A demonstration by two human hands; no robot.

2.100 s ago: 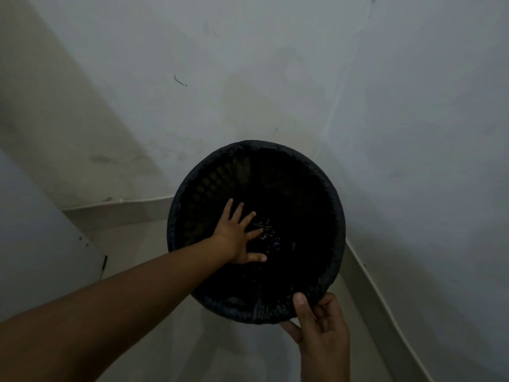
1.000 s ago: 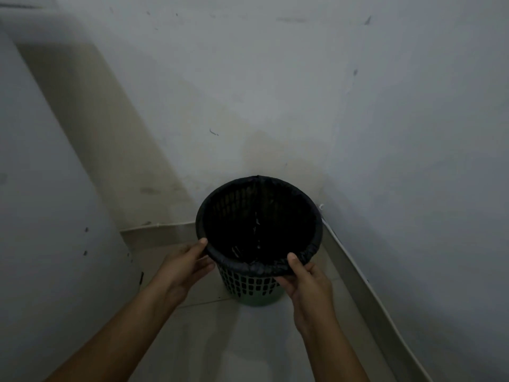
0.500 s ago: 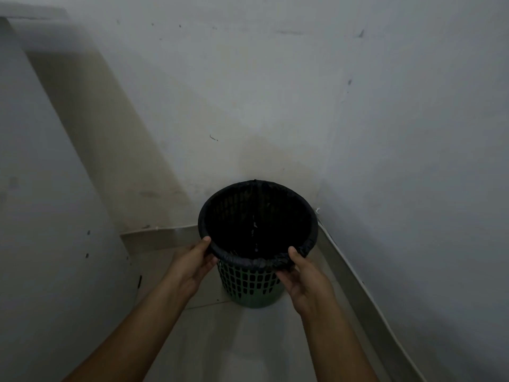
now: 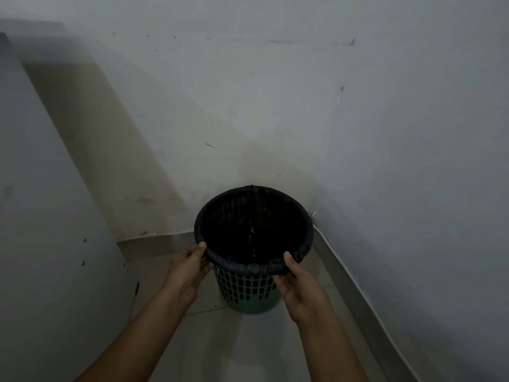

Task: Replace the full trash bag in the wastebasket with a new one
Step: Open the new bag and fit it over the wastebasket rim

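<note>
A green perforated wastebasket (image 4: 248,292) stands on the tiled floor in the corner of the room. A black trash bag (image 4: 253,232) lines its inside, and the bag's edge is rolled over the rim all round. My left hand (image 4: 190,267) grips the rim at its near left, thumb on top. My right hand (image 4: 296,282) grips the rim at its near right, thumb over the rolled bag edge. The bottom of the bag is dark, so I cannot tell what lies in it.
White walls (image 4: 399,161) meet in a corner right behind the basket. A grey skirting board (image 4: 355,293) runs along the right wall and the back wall. A pale panel (image 4: 49,244) closes the left side. Tiled floor (image 4: 248,348) lies between my arms.
My left hand came out of the basket and took the near left rim. The view pulled back from the basket, and both hands have held the rim since.
</note>
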